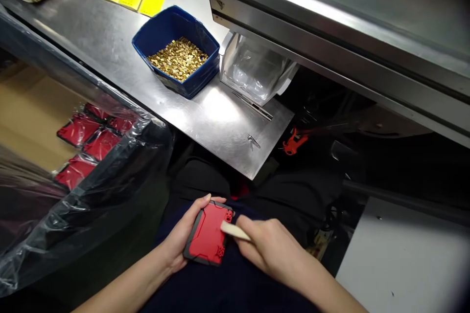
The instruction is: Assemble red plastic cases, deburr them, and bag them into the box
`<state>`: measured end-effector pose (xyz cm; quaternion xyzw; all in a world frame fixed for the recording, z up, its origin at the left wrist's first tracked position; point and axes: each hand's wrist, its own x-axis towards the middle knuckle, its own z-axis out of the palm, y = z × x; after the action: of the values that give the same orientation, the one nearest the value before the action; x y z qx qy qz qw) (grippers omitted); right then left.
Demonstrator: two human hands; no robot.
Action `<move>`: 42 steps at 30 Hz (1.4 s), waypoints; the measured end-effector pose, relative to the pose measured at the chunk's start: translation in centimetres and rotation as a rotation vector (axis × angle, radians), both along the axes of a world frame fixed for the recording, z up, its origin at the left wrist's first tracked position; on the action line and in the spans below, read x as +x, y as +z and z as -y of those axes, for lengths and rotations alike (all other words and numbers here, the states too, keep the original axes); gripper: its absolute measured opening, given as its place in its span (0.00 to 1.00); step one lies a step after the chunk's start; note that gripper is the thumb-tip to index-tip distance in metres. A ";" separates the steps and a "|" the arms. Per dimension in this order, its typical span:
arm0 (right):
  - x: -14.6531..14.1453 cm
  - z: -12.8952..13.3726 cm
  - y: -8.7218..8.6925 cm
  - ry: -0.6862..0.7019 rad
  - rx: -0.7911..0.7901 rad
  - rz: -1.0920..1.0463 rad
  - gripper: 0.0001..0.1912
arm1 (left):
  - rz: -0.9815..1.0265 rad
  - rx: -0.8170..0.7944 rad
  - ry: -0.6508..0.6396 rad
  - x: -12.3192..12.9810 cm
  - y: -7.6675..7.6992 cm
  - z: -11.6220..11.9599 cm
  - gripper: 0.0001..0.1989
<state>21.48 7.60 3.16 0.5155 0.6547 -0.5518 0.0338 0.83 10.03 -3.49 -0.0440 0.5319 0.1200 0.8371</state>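
Work looks midway imo: left hand (183, 235) grips red-black case (208, 232) above lap (238, 286), right hand (270, 245) holds pale tool (235, 231) over it; similar red pieces (102, 145) lie boxed, can't tell if finished.

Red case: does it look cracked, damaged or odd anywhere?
Nothing stands out: no crack shows on the red case held in the left hand. The pale tool in the right hand hides a small patch of it.
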 end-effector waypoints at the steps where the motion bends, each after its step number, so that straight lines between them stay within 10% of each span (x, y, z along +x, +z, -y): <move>1: 0.0 0.0 0.1 0.010 -0.016 -0.020 0.01 | 0.011 0.010 -0.007 0.0 0.0 0.0 0.25; 42: -1.0 -0.7 -0.1 0.193 0.087 -0.031 0.04 | 0.062 0.054 -0.173 0.0 -0.5 -0.7 0.25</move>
<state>20.51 8.30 3.07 0.4423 0.7250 -0.5251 0.0544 0.87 10.77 -3.95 0.0212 0.5042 0.0602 0.8612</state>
